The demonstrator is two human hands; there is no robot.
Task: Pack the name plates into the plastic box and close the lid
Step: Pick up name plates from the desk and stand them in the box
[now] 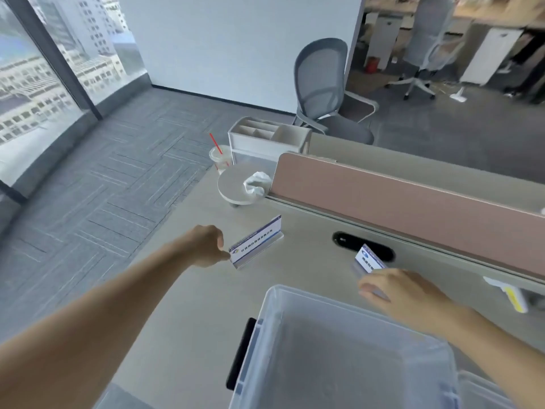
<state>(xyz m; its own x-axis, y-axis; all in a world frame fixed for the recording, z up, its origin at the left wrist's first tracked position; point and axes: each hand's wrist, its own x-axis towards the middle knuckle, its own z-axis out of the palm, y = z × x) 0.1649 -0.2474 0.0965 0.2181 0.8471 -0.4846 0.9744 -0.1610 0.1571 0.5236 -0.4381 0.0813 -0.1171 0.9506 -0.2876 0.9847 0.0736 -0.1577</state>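
A: Report the carrying surface and the largest container.

B: A pale grey desk [182,305] carries everything. A dusty-pink fabric partition panel [413,208] runs along its far edge. The translucent rectangular plastic box [274,302] with a black side handle [240,354] stands at the near edge, open at the top. No name plate shows inside it through the hazy walls. At the near right corner lies a second translucent plastic piece [483,391]; whether it is the lid cannot be told.

A: Other containers?

B: At the far left corner of the desk stands a white divided organiser tray [265,134], its compartments showing no contents. Beside it is a clear plastic cup [220,157] holding a red straw [216,143]. In front of these a round white stand [233,184] bears a crumpled white tissue [257,183].

A: Name plates and hands?

B: The first clear acrylic name plate with a blue-and-white card [256,242] stands upright mid-desk, beyond the box's far left corner. The left hand [203,246] pinches its left end between thumb and fingers. The second acrylic name plate [367,261] is tilted, just in front of the black oval cable port [362,246] near the partition. The right hand [404,293] is closed around its lower end, just beyond the box's far rim.
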